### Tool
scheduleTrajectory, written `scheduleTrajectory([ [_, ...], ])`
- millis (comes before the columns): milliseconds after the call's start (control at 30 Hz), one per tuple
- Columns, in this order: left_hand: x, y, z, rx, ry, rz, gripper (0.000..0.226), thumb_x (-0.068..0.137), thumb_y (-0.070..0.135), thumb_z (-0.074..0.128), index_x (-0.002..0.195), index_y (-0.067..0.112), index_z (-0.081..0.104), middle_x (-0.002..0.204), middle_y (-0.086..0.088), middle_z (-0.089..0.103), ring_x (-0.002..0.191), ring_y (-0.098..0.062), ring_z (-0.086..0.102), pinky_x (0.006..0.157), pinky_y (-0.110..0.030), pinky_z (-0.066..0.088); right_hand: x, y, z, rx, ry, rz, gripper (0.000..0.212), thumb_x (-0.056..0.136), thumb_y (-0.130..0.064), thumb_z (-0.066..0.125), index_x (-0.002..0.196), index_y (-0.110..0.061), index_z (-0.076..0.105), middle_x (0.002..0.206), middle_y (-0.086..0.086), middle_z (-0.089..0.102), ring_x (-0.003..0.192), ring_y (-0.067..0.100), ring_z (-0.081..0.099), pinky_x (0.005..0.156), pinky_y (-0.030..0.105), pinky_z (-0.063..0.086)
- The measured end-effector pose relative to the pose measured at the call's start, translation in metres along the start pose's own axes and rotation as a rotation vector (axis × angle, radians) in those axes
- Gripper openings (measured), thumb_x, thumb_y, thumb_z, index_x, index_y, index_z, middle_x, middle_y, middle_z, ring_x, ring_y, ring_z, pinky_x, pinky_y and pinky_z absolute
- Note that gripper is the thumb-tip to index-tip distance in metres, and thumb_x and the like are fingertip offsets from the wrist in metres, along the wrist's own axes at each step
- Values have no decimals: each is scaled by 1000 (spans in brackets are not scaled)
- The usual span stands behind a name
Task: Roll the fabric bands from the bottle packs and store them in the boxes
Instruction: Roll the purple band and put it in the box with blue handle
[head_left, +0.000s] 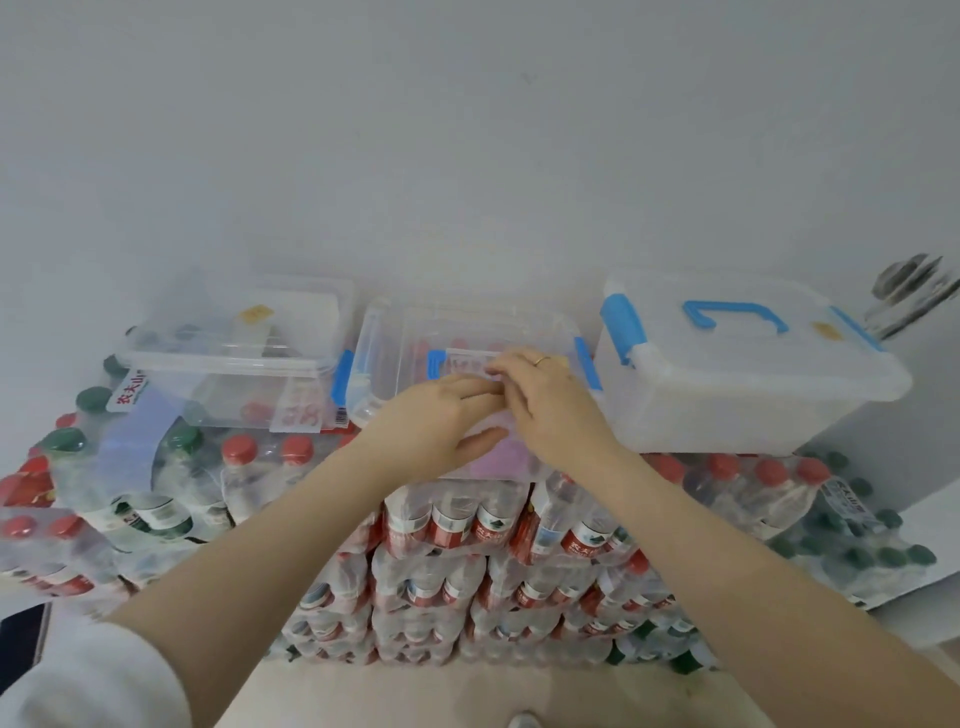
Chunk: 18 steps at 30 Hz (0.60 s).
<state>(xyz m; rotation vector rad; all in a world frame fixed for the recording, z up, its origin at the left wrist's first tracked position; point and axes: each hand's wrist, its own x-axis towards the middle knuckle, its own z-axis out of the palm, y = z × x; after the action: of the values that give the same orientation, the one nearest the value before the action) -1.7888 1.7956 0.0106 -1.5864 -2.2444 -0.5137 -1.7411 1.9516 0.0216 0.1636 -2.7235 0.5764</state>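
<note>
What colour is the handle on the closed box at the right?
Blue; the handle on the closed box shows clearly in the head view.

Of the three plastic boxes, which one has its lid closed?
The right box, the opaque white one with the blue handle on its lid; the two other, clear boxes have none.

Grey wall (467, 130) behind; metal door handle (906, 291) far right.

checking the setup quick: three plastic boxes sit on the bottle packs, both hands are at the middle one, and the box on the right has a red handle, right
Not quite: the head view shows the right box has a blue handle, not red. The rest holds: three plastic boxes sit on the bottle packs, and the left hand and right hand are both at the middle box.
</note>
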Motion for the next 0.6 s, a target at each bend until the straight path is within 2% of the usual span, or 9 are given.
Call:
scheduleTrajectory([
  [100,-22,-4,-18,-172,230,-253,34,82,19,43,98,2,67,99,-8,68,93,-10,55,82,-18,42,-6,-15,12,-34,-38,-121,37,90,-24,34,110,-7,60,107,10,62,96,28,57,83,42,48],
  [167,-45,-3,-30,-237,420,-544,30,84,17,42,102,4,63,99,1,61,90,-5,51,76,-12,39,-8,-16,20,-218,-5,-211,39,85,-35,40,102,-9,63,98,7,64,89,26,59,81,39,52],
  [233,-61,-1,-36,-380,541,-876,23,90,14,45,109,10,58,99,8,57,90,-8,52,71,-10,38,-8,-19,27,-425,-4,-288,39,75,-42,57,101,-13,63,93,4,64,83,23,59,74,31,50],
  [300,-68,-3,-34,-563,538,-1173,19,93,21,47,110,16,54,93,10,57,91,-13,55,73,-17,42,-9,-19,31,-491,-5,-308,47,61,-38,77,98,-12,63,92,5,64,79,24,60,68,28,49],
  [367,-70,-11,-27,-838,413,-1404,25,91,38,50,102,17,54,89,6,59,94,-18,57,87,-33,47,-11,-16,33,-521,11,-326,49,58,-35,81,96,-10,63,93,8,65,78,26,61,66,29,49],
  [433,-67,-14,-27,-1156,331,-1477,51,80,56,58,107,12,59,96,-4,65,96,-25,61,96,-44,47,-17,-14,33,-543,60,-358,47,59,-36,79,95,-10,64,91,6,65,77,25,61,65,30,48],
  [500,-61,-19,-26,-1285,377,-1469,66,68,60,67,109,8,62,94,-11,69,90,-31,65,91,-43,51,-20,-15,32,-530,67,-369,47,62,-37,78,98,-10,65,91,6,65,78,25,61,66,32,48],
  [567,-53,-21,-28,-1215,417,-1435,57,70,51,72,105,7,62,72,-5,62,66,-24,59,76,-35,50,-20,-11,30,-458,62,-378,46,71,-38,70,106,-9,65,95,7,66,84,25,60,71,35,50],
  [600,-49,-21,-29,-1156,424,-1393,47,76,42,70,105,6,61,69,-1,57,61,-18,53,68,-32,47,-20,-7,27,-431,58,-387,48,75,-41,61,111,-9,63,98,7,66,90,24,57,79,36,48],
])
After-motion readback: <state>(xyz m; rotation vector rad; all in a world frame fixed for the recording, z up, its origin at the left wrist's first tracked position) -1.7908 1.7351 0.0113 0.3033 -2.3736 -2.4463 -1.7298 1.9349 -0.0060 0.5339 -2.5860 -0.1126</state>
